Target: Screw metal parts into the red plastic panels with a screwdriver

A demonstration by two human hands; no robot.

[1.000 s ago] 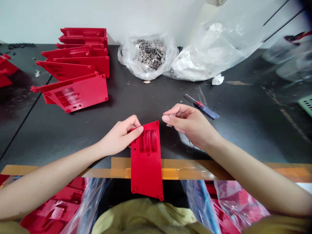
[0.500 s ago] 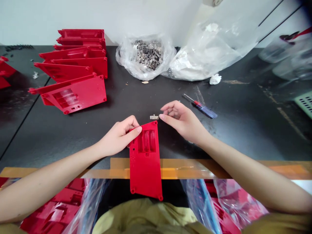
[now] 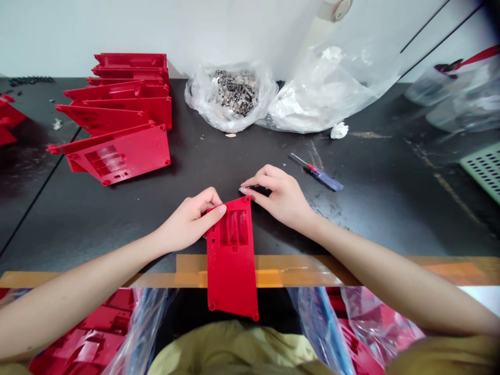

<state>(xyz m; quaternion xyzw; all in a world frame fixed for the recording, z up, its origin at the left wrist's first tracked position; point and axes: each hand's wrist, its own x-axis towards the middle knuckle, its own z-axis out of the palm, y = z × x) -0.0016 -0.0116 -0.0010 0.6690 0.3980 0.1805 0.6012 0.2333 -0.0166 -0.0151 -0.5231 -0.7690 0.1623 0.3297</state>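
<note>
My left hand point(image 3: 197, 216) grips the upper left corner of a red plastic panel point(image 3: 234, 276), thumb on top and fingers curled at its edge. The panel has a recessed bay near its far end, and its near end sticks out past the table edge. Just beyond the panel's far right corner, my right hand point(image 3: 275, 195) pinches a small metal plate point(image 3: 242, 189) between thumb and fingertips. Most of that plate is hidden by the fingers.
Several red panels point(image 3: 136, 151) lean in a row at the back left. An open plastic bag of metal pieces point(image 3: 234, 96) stands behind, beside a white-filled bag point(image 3: 308, 104). A screwdriver point(image 3: 322, 176) lies to the right. A green basket point(image 3: 484, 166) sits far right.
My right hand has moved left and closed its fingertips on the small metal plate, which lay on the table before. My left hand and the panel have barely moved.
</note>
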